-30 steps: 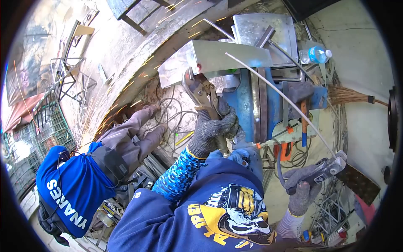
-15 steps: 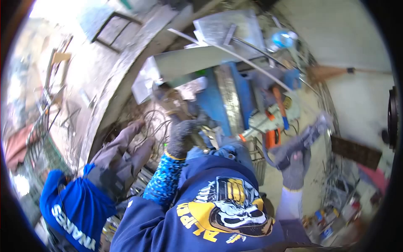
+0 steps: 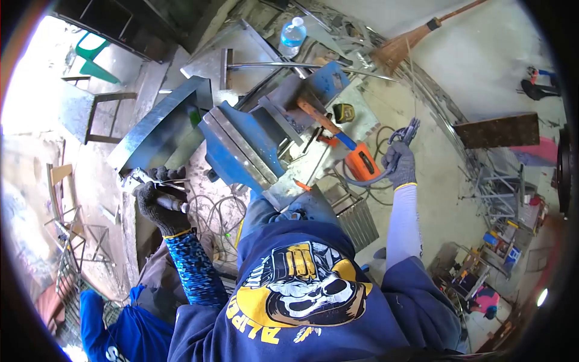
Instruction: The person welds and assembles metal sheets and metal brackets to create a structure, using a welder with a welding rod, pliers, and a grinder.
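Note:
My left hand (image 3: 158, 204), in a dark knit glove, is closed around locking pliers (image 3: 174, 204) at the near end of a bent sheet-metal channel (image 3: 166, 123). The channel slants up and right, its far end beside the blue bench vise (image 3: 238, 145). My right hand (image 3: 400, 164), in a grey glove, grips a welding electrode holder (image 3: 410, 131) out to the right. A thin electrode (image 3: 412, 78) points up from its jaws, and a cable hangs below the hand. A hammer (image 3: 319, 117) lies behind the vise.
Near the hammer sit a tape measure (image 3: 344, 113) and an orange tool (image 3: 362, 163). Farther back are a water bottle (image 3: 293, 37), metal sheets and a broom (image 3: 398, 51). Cables (image 3: 217, 211) loop on the floor. A person in a blue shirt (image 3: 129, 326) is close at lower left.
The view has turned. My left hand has moved left, away from my lap, and the channel's near end is now beside it. My right hand has risen with the electrode holder, now pointing up.

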Demonstrator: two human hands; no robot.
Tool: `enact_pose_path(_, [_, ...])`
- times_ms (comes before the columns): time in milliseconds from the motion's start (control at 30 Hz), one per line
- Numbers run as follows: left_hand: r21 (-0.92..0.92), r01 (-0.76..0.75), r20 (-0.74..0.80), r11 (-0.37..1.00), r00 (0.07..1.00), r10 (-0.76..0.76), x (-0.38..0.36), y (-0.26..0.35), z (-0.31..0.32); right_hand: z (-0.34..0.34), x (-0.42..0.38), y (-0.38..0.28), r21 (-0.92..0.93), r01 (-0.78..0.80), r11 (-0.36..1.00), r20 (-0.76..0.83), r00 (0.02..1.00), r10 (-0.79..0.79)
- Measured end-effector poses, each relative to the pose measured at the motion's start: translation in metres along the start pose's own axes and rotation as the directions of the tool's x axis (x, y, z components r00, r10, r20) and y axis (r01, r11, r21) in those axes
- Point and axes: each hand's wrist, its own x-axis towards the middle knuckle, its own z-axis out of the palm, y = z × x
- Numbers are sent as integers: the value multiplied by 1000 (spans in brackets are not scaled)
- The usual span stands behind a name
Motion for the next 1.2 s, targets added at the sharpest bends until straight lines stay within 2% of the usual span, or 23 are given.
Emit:
enact_pose_path(67, [16,-52,30,999,998,51,-3,7,10,-10,29,10,55,-70,996,81,995,65])
enact_pose_path(100, [90,-107,-31,990,993,110,-9,11,24,-9,41,14,83,-72,994,-12,997,73])
enact_pose_path(133, [59,-121,33,991,992,119,-11,16,37,-12,53,19,111,-71,991,-112,990,84])
enact_pose_path(200, [-44,-71,150,996,986,77,-22,29,68,-23,86,30,139,-144,980,-80,985,156])
enact_pose_path(233, [-64,-119,140,991,982,127,-33,32,92,-31,108,41,164,-132,978,-109,983,150])
enact_pose_path(267, [-177,-12,220,984,974,52,-40,44,87,-37,130,51,186,-120,975,-135,980,146])
enact_pose_path(333, [-168,-49,247,985,965,90,-70,55,125,-46,166,65,223,-171,960,-89,977,195])
enact_pose_path(367, [-271,-21,75,962,996,43,-89,61,139,-51,180,72,243,-187,952,-7,981,194])
enact_pose_path(400, [-257,-22,87,966,995,46,-103,63,151,-50,187,74,262,-201,944,73,979,188])
enact_pose_path(467, [-450,8,200,893,976,92,-127,53,171,-47,199,77,207,-251,946,143,964,224])
enact_pose_path(533, [-506,-49,145,861,979,141,-149,41,188,-28,205,77,8,-228,974,78,971,226])
enact_pose_path(600, [-519,-7,137,855,986,92,-167,26,197,-14,201,76,-12,-291,957,63,955,291])
enact_pose_path(633, [-626,-20,117,779,986,119,-175,16,195,-7,200,76,-18,-286,958,58,956,286])
enact_pose_path(733, [-770,47,91,636,995,38,-192,-17,197,7,196,77,-62,-299,952,77,950,303])
enact_pose_path(800, [-809,-54,-36,585,998,42,-197,-34,195,0,210,94,45,-417,908,229,889,397])
enact_pose_path(867, [-872,-62,-89,486,995,-33,-198,-48,193,-7,220,101,-13,-471,882,391,809,438])
enact_pose_path(933, [-881,-23,-70,472,994,-81,-199,-51,178,-9,225,103,-41,-531,847,404,766,500])
enact_pose_path(967, [-879,-40,-104,475,988,-110,-198,-51,179,-11,226,105,-109,-458,882,334,819,466])
enact_pose_path(1000, [-878,-35,-95,478,990,-101,-198,-48,177,-14,231,109,-87,-505,859,339,795,503])
enact_pose_path(1067, [-882,13,-70,472,985,-158,-192,-42,177,-7,228,107,-221,-429,876,119,880,460])
enact_pose_path(1133, [-722,-1,-152,692,976,-157,-181,-31,160,-27,249,116,-300,-437,848,260,818,513])
enact_pose_path(1200, [-504,-32,-289,863,948,-134,-161,-25,164,-26,259,119,-394,-381,837,299,807,508])
